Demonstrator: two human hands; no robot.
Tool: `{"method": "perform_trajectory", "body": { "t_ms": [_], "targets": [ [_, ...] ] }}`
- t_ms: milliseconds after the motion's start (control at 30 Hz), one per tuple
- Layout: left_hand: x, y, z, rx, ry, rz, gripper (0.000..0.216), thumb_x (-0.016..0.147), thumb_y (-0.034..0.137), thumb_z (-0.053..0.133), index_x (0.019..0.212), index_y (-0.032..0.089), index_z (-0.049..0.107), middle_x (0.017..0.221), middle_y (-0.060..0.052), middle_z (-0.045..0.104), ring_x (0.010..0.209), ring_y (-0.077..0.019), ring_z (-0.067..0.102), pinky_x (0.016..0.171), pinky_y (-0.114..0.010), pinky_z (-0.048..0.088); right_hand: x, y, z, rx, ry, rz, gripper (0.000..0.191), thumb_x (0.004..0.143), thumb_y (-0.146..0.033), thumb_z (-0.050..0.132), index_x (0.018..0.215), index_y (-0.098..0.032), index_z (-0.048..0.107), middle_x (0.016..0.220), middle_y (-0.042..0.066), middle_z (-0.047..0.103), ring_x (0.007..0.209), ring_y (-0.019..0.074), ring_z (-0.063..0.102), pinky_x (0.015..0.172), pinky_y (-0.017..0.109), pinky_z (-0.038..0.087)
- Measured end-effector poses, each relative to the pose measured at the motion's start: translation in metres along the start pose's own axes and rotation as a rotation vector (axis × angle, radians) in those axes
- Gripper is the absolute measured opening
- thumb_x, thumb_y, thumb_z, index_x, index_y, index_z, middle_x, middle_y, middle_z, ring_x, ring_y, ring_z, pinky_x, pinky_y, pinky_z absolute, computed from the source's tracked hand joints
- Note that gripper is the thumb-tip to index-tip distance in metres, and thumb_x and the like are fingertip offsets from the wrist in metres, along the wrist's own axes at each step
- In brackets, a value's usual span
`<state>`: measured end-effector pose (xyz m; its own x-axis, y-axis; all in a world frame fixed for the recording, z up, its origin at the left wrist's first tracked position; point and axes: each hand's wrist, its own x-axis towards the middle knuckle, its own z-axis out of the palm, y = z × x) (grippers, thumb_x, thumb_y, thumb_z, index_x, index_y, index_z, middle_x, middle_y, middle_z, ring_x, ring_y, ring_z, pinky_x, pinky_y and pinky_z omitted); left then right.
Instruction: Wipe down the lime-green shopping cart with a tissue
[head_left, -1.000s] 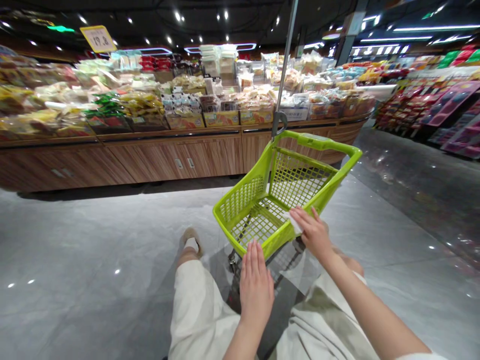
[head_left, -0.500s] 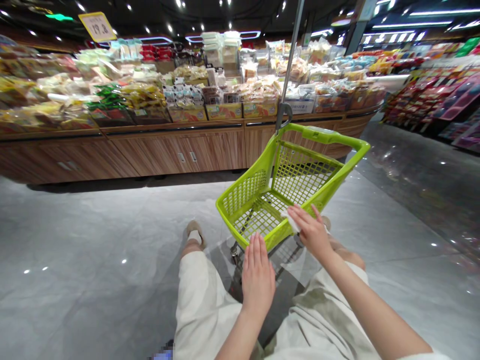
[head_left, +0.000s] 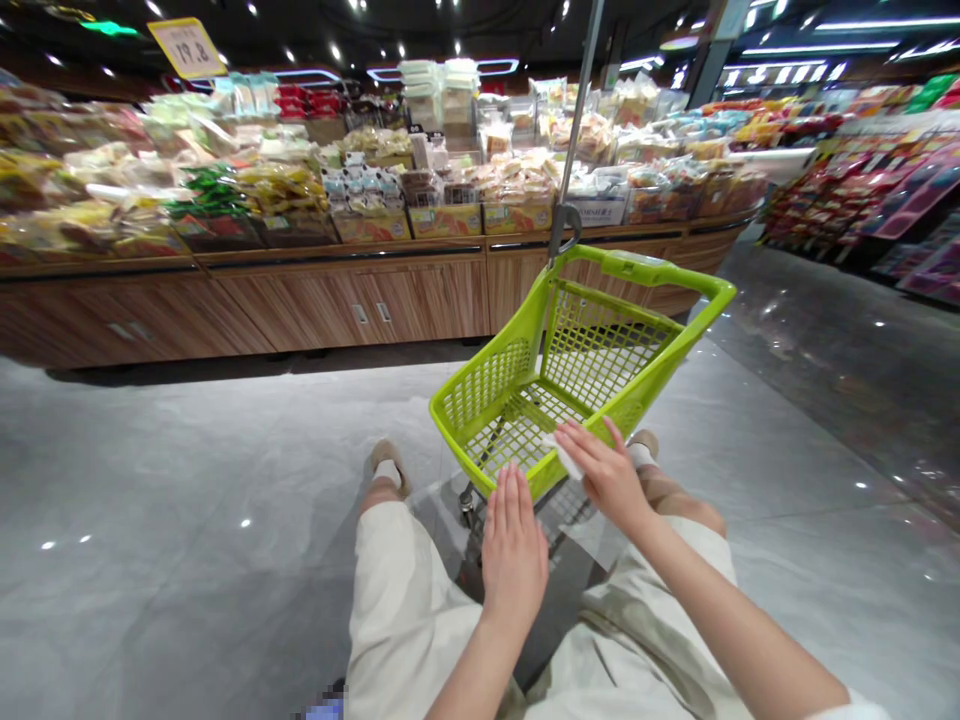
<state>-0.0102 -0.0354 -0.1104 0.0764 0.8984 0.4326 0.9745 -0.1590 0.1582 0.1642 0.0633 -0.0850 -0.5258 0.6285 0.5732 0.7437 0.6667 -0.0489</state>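
A lime-green plastic shopping cart basket (head_left: pixel 634 390) stands tilted in front of me on the shop floor. My right hand (head_left: pixel 604 478) presses a white wipe (head_left: pixel 562 455) flat against the basket's near rim, fingers stretched over it. Just below that rim, at the near left corner, my left hand (head_left: pixel 514 550) hovers with its fingers straight and together, holding nothing. A grey metal pole (head_left: pixel 571 140) rises from the cart's far side. My legs in cream trousers (head_left: pixel 409 610) show beneath the hands.
A long wooden display counter (head_left: pixel 352 305) piled with packaged snacks runs across the back, with a yellow price sign (head_left: pixel 186 46) above it. More shelves of goods (head_left: pixel 877 190) line the right. Grey glossy floor (head_left: pixel 165 490) spreads to the left and right of the cart.
My right hand with the wipe has slid leftward along the basket's near rim. My left hand stays near the same corner. The view has shifted slightly.
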Motion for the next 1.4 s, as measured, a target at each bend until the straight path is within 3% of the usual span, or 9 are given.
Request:
{"method": "perform_trajectory", "body": {
  "t_ms": [133, 233, 400, 500, 667, 933, 1033, 1200, 1400],
  "targets": [
    [0.000, 0.004, 0.001, -0.017, 0.015, -0.021, 0.085, 0.088, 0.015, 0.049, 0.153, 0.006, -0.004, 0.157, -0.021, 0.027, 0.147, -0.0302, 0.023, 0.116, -0.047, 0.034, 0.005, 0.042, -0.003, -0.101, 0.074, 0.225, 0.070, 0.071, 0.003, 0.040, 0.135, -0.022, 0.052, 0.138, 0.006, 0.058, 0.133, 0.0216, 0.049, 0.120, 0.055, 0.010],
    [0.000, 0.007, 0.002, -0.020, 0.026, -0.045, 0.084, 0.087, 0.015, 0.049, 0.153, 0.005, -0.002, 0.158, -0.021, 0.026, 0.147, -0.0302, 0.022, 0.116, -0.047, 0.033, 0.004, 0.007, 0.005, -0.080, 0.069, 0.225, 0.070, 0.072, 0.002, 0.039, 0.137, -0.020, 0.050, 0.140, 0.008, 0.057, 0.134, 0.0217, 0.047, 0.120, 0.052, 0.014],
    [0.000, 0.005, 0.002, -0.005, 0.018, -0.027, 0.087, 0.083, 0.009, 0.050, 0.154, 0.007, 0.000, 0.157, -0.019, 0.028, 0.147, -0.0295, 0.024, 0.116, -0.047, 0.033, -0.004, -0.052, 0.010, 0.039, -0.012, -0.060, 0.066, 0.079, -0.001, 0.038, 0.142, -0.020, 0.045, 0.143, 0.007, 0.053, 0.138, 0.0169, 0.042, 0.121, 0.044, 0.013],
    [0.000, 0.002, 0.001, -0.003, 0.013, -0.014, 0.084, 0.086, 0.012, 0.048, 0.154, 0.007, -0.001, 0.157, -0.020, 0.028, 0.147, -0.0296, 0.024, 0.116, -0.047, 0.034, -0.001, -0.014, 0.002, 0.013, -0.012, -0.043, 0.067, 0.079, 0.001, 0.038, 0.141, -0.023, 0.045, 0.140, 0.006, 0.056, 0.135, 0.0171, 0.046, 0.121, 0.048, 0.008],
    [0.001, 0.006, 0.003, -0.018, 0.032, -0.032, 0.085, 0.087, 0.014, 0.049, 0.153, 0.007, -0.004, 0.157, -0.021, 0.028, 0.147, -0.0295, 0.022, 0.115, -0.048, 0.034, 0.008, 0.044, -0.006, -0.100, 0.073, 0.244, 0.069, 0.073, 0.002, 0.041, 0.137, -0.024, 0.050, 0.138, 0.007, 0.058, 0.132, 0.0235, 0.049, 0.119, 0.056, 0.012],
    [0.000, 0.005, 0.002, 0.003, 0.019, -0.022, 0.094, 0.080, 0.009, 0.054, 0.153, 0.006, -0.004, 0.157, -0.021, 0.029, 0.147, -0.0292, 0.023, 0.116, -0.048, 0.033, -0.001, -0.059, 0.009, 0.065, -0.003, -0.094, 0.060, 0.081, -0.002, 0.038, 0.139, -0.018, 0.048, 0.143, 0.007, 0.054, 0.137, 0.0168, 0.043, 0.120, 0.042, 0.018],
    [0.000, 0.002, -0.001, 0.013, 0.019, -0.010, 0.086, 0.085, 0.012, 0.051, 0.153, 0.005, -0.002, 0.157, -0.021, 0.029, 0.147, -0.0292, 0.024, 0.116, -0.047, 0.034, 0.001, -0.023, 0.001, 0.032, -0.039, -0.099, 0.066, 0.079, 0.001, 0.038, 0.141, -0.021, 0.047, 0.143, 0.006, 0.054, 0.136, 0.0167, 0.045, 0.121, 0.045, 0.016],
    [0.001, 0.005, 0.000, -0.017, 0.036, -0.018, 0.083, 0.088, 0.015, 0.049, 0.153, 0.006, -0.001, 0.157, -0.021, 0.028, 0.146, -0.0297, 0.025, 0.115, -0.047, 0.035, 0.005, 0.043, -0.005, -0.099, 0.038, 0.159, 0.074, 0.071, 0.004, 0.040, 0.141, -0.020, 0.048, 0.141, 0.009, 0.055, 0.133, 0.0215, 0.049, 0.118, 0.051, 0.024],
    [0.000, 0.008, 0.001, -0.020, 0.040, -0.038, 0.091, 0.082, 0.010, 0.053, 0.153, 0.007, -0.004, 0.157, -0.021, 0.029, 0.146, -0.0304, 0.024, 0.116, -0.048, 0.033, -0.002, -0.037, 0.011, 0.016, 0.016, -0.087, 0.065, 0.079, 0.002, 0.038, 0.141, -0.015, 0.047, 0.143, 0.011, 0.053, 0.138, 0.0192, 0.042, 0.112, 0.042, 0.040]
  ]
}}
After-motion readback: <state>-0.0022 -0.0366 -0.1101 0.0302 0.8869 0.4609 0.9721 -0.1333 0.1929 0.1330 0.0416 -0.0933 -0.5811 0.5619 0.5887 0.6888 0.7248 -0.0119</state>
